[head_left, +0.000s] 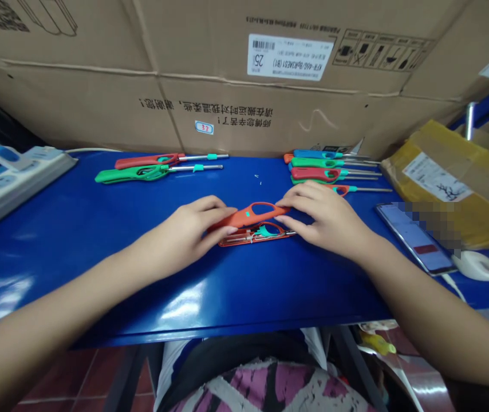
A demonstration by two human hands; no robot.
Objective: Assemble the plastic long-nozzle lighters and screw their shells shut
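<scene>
Between both hands is an orange-red half shell of a lighter casing (253, 214), pinched at its two ends. My left hand (195, 229) grips its wide end between thumb and fingers; my right hand (313, 214) pinches the narrow end by the trigger loop. Just below it on the blue table lies the other half of the lighter (255, 234), its inside facing up, with a turquoise trigger, a white wire and a metal tube showing. That tube's far end runs under my right hand. Whether the two halves touch cannot be made out.
A red lighter (148, 162) and a green lighter (133, 174) lie at the back left; several more (313, 173) are piled at the back right. Cardboard (227, 109) stands behind the blue table (141, 309). A power strip (16, 177), phone (416, 237) and yellow parcel (485, 206) flank it.
</scene>
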